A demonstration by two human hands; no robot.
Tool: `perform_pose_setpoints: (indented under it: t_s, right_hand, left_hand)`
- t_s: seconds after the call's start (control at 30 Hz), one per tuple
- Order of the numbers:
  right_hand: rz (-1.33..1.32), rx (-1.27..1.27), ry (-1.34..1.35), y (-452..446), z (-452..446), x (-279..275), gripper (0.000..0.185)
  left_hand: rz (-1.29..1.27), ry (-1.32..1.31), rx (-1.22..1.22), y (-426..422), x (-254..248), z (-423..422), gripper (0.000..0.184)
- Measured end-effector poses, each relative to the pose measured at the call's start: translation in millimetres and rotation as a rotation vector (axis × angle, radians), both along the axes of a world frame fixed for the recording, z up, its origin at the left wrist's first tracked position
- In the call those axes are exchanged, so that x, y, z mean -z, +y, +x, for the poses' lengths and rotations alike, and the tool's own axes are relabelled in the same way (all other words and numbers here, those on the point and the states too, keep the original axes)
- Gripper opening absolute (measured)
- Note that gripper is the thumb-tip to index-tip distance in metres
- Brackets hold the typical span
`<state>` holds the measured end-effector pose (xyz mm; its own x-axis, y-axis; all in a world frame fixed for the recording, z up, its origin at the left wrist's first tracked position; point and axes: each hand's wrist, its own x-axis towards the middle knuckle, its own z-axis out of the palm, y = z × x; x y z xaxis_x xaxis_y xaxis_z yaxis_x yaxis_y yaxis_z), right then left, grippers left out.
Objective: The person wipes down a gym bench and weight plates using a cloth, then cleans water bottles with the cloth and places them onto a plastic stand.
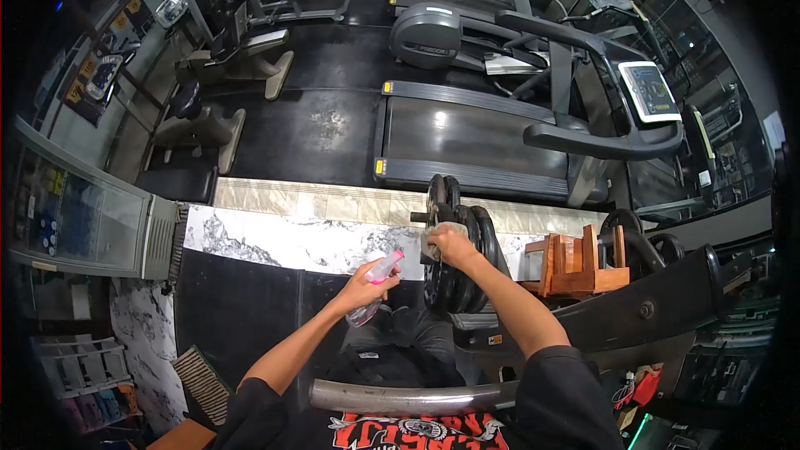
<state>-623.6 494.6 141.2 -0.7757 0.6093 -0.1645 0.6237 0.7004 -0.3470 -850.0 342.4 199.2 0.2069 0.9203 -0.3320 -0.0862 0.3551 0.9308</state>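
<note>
My left hand [364, 290] is wrapped round a clear spray bottle [383, 271] with a pink nozzle, held tilted above my legs. My right hand [452, 243] is closed on a light-coloured cloth [433, 236] and presses it against black weight plates [477, 279]. The plates stand upright in a row on a bar, whose short end pokes out to the left. Part of the cloth is hidden beneath my fingers. A curved metal bar [408, 396] crosses in front of my body.
A treadmill [475, 137] lies beyond the plates, with exercise bikes [200, 129] at the left. Wooden stools [575, 265] stand right of the plates, beside a black machine arm [650, 308]. A glass-door fridge [79, 212] is at far left.
</note>
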Motion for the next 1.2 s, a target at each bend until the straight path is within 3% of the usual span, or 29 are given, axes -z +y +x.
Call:
perform_pose_setpoints:
  t_s: [0.2, 0.33, 0.43, 0.67, 0.77, 0.8, 0.87, 1.0, 1.03, 1.2]
  right_hand:
    - [-0.202, -0.078, 0.071, -38, 12, -34, 0.028]
    - [-0.167, -0.123, 0.08, -45, 19, -27, 0.03]
    - [-0.417, 0.019, 0.034, -33, 8, -53, 0.037]
    - [-0.128, 0.196, 0.217, 4, -7, -72, 0.046]
    - [-0.086, 0.421, -0.077, -10, 9, -31, 0.037]
    - [0.05, 0.348, 0.085, -23, 19, -15, 0.036]
    - [0.119, 0.247, 0.073, -40, 29, -8, 0.035]
    - [0.02, 0.13, -0.082, -70, 45, -36, 0.037]
    - [0.107, 0.022, -0.069, -72, 51, -28, 0.036]
    - [0.089, -0.039, -0.205, -89, 60, -34, 0.036]
  left_hand:
    - [0.054, -0.062, -0.014, 7, 1, 12, 0.02]
    - [0.043, -0.04, 0.018, 10, -1, 11, 0.023]
    - [0.061, -0.07, 0.016, 10, -4, 11, 0.022]
    - [0.019, -0.058, -0.051, -3, 0, 7, 0.022]
    - [0.034, -0.05, -0.061, -10, 6, 7, 0.022]
    - [0.036, -0.047, -0.042, -11, 7, 8, 0.022]
    - [0.021, -0.076, -0.06, -11, 7, 12, 0.021]
    - [-0.002, -0.064, -0.009, -11, 6, 23, 0.021]
    - [0.041, -0.07, -0.023, -11, 5, 27, 0.022]
    - [-0.009, -0.092, -0.078, -13, 3, 26, 0.022]
